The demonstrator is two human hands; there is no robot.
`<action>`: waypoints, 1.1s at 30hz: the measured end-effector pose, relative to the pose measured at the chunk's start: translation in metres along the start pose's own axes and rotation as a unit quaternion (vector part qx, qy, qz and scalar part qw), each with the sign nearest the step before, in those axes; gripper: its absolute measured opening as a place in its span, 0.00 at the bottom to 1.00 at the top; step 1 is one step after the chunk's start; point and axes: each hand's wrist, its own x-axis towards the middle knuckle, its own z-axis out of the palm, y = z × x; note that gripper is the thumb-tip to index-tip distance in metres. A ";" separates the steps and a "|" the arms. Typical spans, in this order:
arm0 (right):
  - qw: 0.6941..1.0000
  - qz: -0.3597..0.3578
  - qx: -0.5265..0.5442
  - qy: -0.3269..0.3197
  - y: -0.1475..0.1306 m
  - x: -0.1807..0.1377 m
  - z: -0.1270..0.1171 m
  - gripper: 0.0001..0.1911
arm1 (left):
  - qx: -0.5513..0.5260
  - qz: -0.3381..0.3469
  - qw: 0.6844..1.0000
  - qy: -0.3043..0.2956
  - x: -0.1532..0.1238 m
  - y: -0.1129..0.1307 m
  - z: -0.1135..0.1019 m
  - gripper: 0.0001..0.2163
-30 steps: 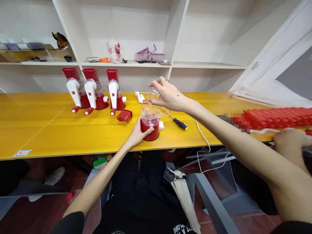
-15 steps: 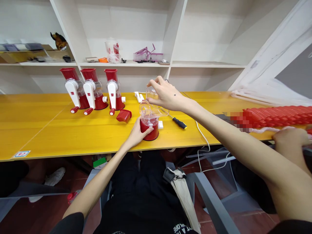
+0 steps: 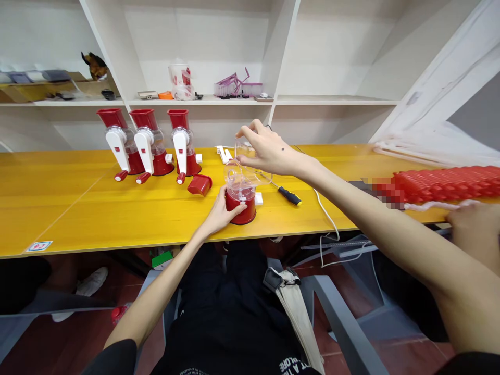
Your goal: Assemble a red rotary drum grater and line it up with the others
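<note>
My left hand is wrapped round the side of a red round base standing near the front edge of the table. On top of that base sits a clear plastic grater housing. From above, my right hand grips the upright clear chute of the housing between thumb and fingers. A small white knob sticks out at the right of the base. To the left lies a red food pusher. A screwdriver with a black and yellow handle lies to the right, its shaft partly hidden behind the housing.
Three assembled red and white rotary graters stand at the back left. White plastic parts lie behind the housing. A white cable hangs over the front edge. Red netting lies at the right, near another person's hand.
Both hands keep the same hold on the base and the clear housing. The whole view has shifted very slightly; nothing else has plainly moved.
</note>
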 end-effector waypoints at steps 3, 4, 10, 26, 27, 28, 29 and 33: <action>1.000 -0.012 0.007 -0.007 0.002 0.000 -0.001 0.24 | 0.001 -0.002 1.000 0.000 0.000 -0.001 0.000 0.36; 1.000 -0.013 0.007 -0.008 0.002 0.000 -0.001 0.24 | 0.000 -0.001 1.000 -0.001 0.000 -0.001 0.000 0.36; 1.000 0.015 -0.014 0.023 -0.002 -0.001 0.004 0.22 | -0.004 0.002 1.000 0.000 0.001 -0.002 0.001 0.36; 1.000 0.010 -0.007 0.019 0.000 0.001 0.005 0.23 | -0.014 0.000 1.000 0.000 0.000 -0.001 0.001 0.36; 1.000 0.010 -0.008 0.022 0.000 0.001 0.006 0.23 | -0.014 0.003 1.000 0.000 0.000 -0.002 0.001 0.36; 1.000 0.005 -0.006 0.020 0.001 0.001 0.005 0.23 | -0.014 0.004 1.000 0.000 0.000 -0.002 0.001 0.36; 1.000 -0.004 -0.002 0.013 0.002 0.001 0.003 0.23 | -0.015 0.004 1.000 0.000 0.000 -0.002 0.001 0.36; 0.999 -0.033 0.016 -0.013 0.007 0.002 -0.004 0.23 | -0.020 0.001 1.000 -0.001 0.000 -0.004 0.002 0.37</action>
